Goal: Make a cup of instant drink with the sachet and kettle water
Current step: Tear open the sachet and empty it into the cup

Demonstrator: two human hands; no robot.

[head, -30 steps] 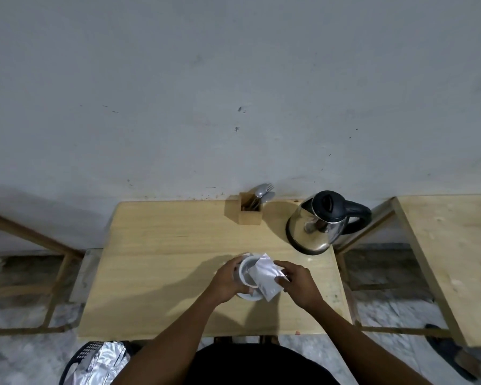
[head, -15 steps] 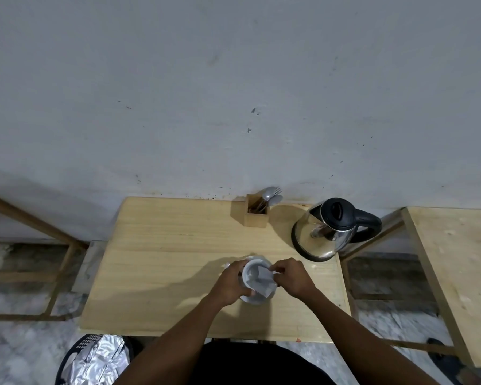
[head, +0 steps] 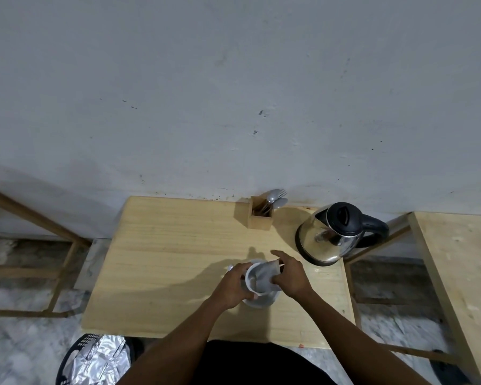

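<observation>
Where the floor shows at lower left: a black basket (head: 75, 354) lined with silver foil is seen.
Table (head: 161, 245): pale wood, set against the wall.
Left hand (head: 233, 284): curled around the side of the white cup (head: 251, 276), which is steadied on its saucer (head: 258, 302).
Sachet (head: 265, 276): tipped over the mouth of the cup (contents cannot be made out).
Right hand (head: 289, 273): closed on the sachet's right edge, forefinger extended.
Cutlery holder (head: 260, 218): wooden, near the wall; spoons and a fork are held.
Kettle (head: 336, 234): steel, black lid shut, standing at the table's right rear corner.
</observation>
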